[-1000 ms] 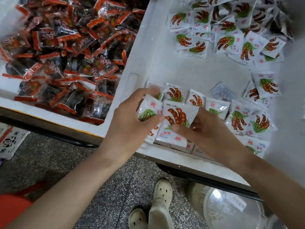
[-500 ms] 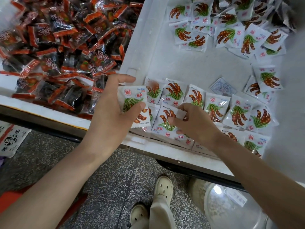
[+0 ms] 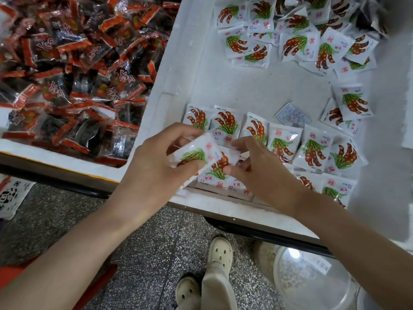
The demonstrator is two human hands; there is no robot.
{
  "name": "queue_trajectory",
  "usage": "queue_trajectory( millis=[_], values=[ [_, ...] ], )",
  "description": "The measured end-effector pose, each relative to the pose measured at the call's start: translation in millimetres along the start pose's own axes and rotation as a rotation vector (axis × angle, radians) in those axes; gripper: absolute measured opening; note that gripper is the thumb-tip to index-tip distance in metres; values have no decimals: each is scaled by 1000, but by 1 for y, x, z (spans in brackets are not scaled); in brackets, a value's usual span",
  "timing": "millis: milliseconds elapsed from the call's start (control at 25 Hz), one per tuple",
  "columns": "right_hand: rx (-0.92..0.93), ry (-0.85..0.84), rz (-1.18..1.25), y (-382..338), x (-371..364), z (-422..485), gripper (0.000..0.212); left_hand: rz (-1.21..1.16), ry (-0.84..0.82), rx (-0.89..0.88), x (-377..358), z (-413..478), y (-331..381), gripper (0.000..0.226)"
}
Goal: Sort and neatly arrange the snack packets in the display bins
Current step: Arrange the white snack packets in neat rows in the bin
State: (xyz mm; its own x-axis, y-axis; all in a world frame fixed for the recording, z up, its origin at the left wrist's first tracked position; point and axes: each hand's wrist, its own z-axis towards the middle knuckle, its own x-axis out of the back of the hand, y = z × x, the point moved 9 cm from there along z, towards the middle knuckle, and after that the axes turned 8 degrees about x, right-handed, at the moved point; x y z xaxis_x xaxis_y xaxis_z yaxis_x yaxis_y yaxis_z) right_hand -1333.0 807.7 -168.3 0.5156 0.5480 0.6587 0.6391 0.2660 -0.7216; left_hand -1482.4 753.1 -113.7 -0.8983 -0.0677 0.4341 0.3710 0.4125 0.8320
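My left hand (image 3: 154,162) is shut on a white tamarind packet (image 3: 194,151), tilted and blurred, over the near left corner of the white foam bin (image 3: 196,86). My right hand (image 3: 257,166) pinches another white packet (image 3: 220,168) lying in the front row. A row of white packets (image 3: 279,139) stands along the bin's near side, printed with brown pods and green leaves. A loose heap of the same packets (image 3: 290,41) lies at the far side.
The left bin holds a heap of dark packets with orange-red ends (image 3: 67,74). A white paper slip (image 3: 292,115) lies on the bin floor. A black rail (image 3: 257,233) runs under the bins. Below are a speckled floor, my pale shoes (image 3: 219,253) and a clear plastic lid (image 3: 312,278).
My left hand moved right with its packet, from the bin's left wall toward my right hand. My right hand stayed on the front row packet.
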Motion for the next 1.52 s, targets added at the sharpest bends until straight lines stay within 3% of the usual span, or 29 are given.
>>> queue_trajectory(
  millis=[240,360,480,640,760,880,960,1200,1520],
  values=[
    [101,45,84,-5,25,-17,38,73,-80,-25,-26,8,22,21],
    [205,0,160,-21,33,-26,50,123,-121,-85,-43,15,37,29],
    [234,6,73,-26,36,-33,36,241,-179,-209,-65,18,53,42],
    [85,159,151,2,50,-30,12,270,-125,-308,-68,27,56,33],
    [-95,176,194,36,52,-27,9,398,-82,-350,-63,33,39,27],
    [-197,112,215,50,39,-26,13,715,-115,-377,-71,34,15,45],
    [-238,79,266,53,28,-26,19,807,-129,-366,-73,34,9,56],
    [-144,43,91,36,16,-21,14,876,-208,-377,-76,35,5,73],
    [-134,68,123,46,29,-16,13,823,-206,-388,-75,37,4,70]
  ],
)
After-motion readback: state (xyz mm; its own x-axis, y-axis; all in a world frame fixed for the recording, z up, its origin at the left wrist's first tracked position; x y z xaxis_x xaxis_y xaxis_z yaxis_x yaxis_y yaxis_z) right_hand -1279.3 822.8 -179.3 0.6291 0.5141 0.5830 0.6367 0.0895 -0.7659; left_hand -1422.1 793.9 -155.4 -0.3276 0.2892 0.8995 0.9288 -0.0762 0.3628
